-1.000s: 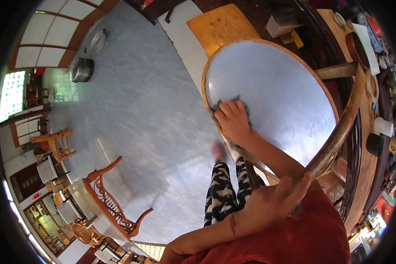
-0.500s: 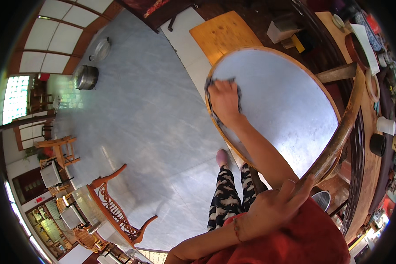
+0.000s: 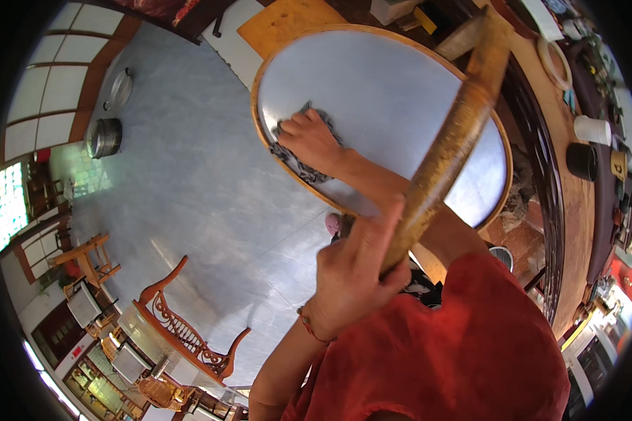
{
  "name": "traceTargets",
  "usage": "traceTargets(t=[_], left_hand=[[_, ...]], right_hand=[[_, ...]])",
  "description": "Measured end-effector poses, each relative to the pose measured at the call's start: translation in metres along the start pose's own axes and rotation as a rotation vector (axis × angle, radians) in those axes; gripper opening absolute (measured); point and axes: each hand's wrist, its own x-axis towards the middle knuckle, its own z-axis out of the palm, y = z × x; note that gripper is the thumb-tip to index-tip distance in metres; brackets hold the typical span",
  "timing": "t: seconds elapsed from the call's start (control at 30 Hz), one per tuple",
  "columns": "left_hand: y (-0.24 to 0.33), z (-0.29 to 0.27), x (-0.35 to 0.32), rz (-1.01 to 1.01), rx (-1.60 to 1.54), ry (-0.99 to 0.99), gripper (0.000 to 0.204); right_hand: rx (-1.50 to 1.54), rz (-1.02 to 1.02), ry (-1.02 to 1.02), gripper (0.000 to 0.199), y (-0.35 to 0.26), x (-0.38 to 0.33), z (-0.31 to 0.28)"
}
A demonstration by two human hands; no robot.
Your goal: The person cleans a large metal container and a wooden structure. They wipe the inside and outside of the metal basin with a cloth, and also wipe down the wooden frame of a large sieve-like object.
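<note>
A large oval board [image 3: 393, 91] with a shiny pale metal face and a thin wooden rim lies below me. My right hand [image 3: 310, 142] presses a dark patterned cloth [image 3: 305, 168] against its left part, near the rim. A thick bamboo pole [image 3: 453, 133] slants across the board's right side. Around the pole's lower end, my left hand [image 3: 358, 270] is closed, its index finger stretched along the bamboo. I cannot tell whether the pole is fixed to the board.
A wooden stool-like top [image 3: 284, 28] stands behind the board. To the right, a long wooden counter [image 3: 576, 231] carries a white cup [image 3: 592, 130], a black cup [image 3: 581, 161] and other items. A carved wooden chair [image 3: 182, 330] and a metal pot [image 3: 105, 137] are on the left.
The board and bamboo pole appear further left and higher, and the pole looms larger. My right hand has shifted the cloth along the left rim. My left hand has come up with the pole.
</note>
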Motion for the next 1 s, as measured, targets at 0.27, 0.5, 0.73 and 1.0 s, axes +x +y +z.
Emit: traceTargets(t=[0.27, 0.5, 0.73, 1.0], left_hand=[[-0.005, 0.004, -0.006, -0.088, -0.205, 0.093, 0.049], [-0.008, 0.011, -0.006, -0.051, -0.146, 0.175, 0.037], [-0.018, 0.007, -0.022, -0.138, -0.162, 0.249, 0.033], [-0.008, 0.021, -0.014, -0.273, -0.321, 0.213, 0.031]], right_hand=[[0.086, -0.062, -0.286, 0.013, 0.022, -0.231, -0.154], [0.286, 0.107, 0.059, 0.008, -0.033, -0.157, -0.067], [0.086, -0.1, -0.186, 0.004, -0.017, -0.215, -0.113], [-0.062, 0.122, -0.025, 0.007, -0.038, -0.162, -0.075]])
